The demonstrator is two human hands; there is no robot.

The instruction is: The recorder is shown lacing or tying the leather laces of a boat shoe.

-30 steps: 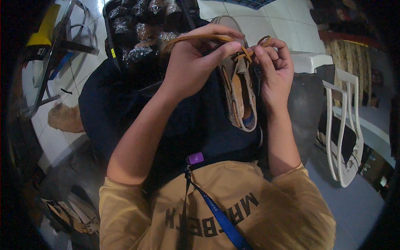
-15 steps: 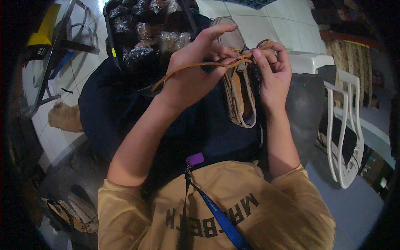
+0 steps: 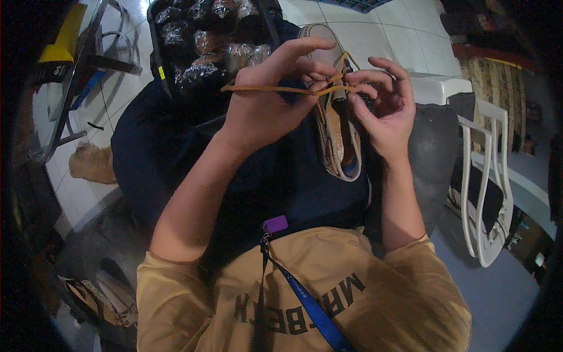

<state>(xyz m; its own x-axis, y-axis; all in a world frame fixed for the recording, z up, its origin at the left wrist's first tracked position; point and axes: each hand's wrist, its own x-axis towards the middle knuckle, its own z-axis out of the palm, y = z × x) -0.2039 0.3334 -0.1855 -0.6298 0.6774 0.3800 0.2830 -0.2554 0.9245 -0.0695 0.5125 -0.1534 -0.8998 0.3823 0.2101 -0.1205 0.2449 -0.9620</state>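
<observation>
Nearest the torso, the shoe (image 3: 333, 126) is noted over the dark-trousered lap (image 3: 270, 182), heel inward and toe pointing away; how fully it is supported cannot be told. No firm hold on its body is seen, so it could be tipped or slid by an uneven pull on the tan lace (image 3: 264, 88). The crossed strands could be twisted or left slack — the likely cause being a lost pinch.

By the left hand (image 3: 261, 107), the lace appears pinched in a closed grip, forefinger held clear. At the right hand (image 3: 387, 111), the grip is loose — thumb and forefinger apart, fingertips at the lace. Beyond, wrapped items (image 3: 205, 42) are contained in a black tray (image 3: 157, 56).
</observation>
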